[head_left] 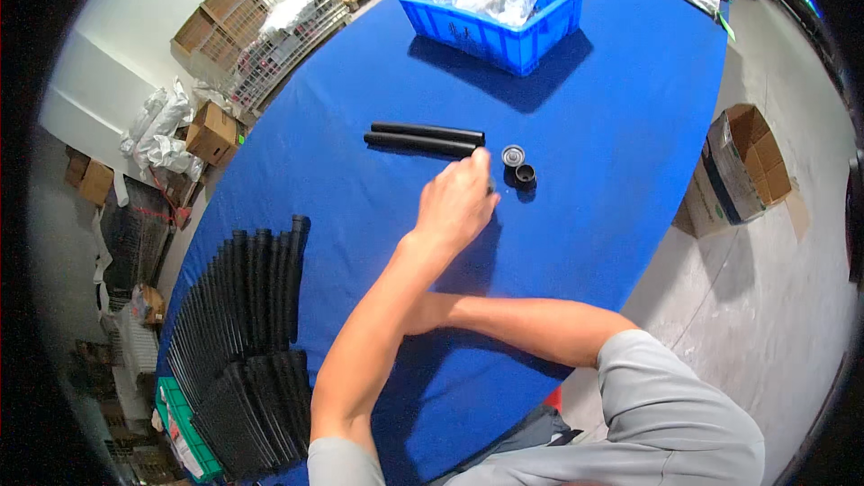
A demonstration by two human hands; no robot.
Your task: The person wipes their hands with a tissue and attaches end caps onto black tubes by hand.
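Note:
My left hand [454,202] reaches over the table with its fingers curled closed beside the right ends of two black tubes. A sliver of something dark shows at its right edge; what it holds is hidden. The upper black tube [427,131] and the lower black tube [414,144] lie side by side. Just right of the hand sit a round grey cap-like piece [513,156] and a small black cup-shaped piece [525,177]. My right hand [425,313] rests lower down, behind my left forearm, its fingers hidden.
Several black tubes [261,292] lie in rows at the left on the blue-covered table [594,180]. A blue crate [490,36] with clear plastic bags stands at the far end. A green tray [191,427] is at the lower left. An open cardboard box [742,166] stands right of the table.

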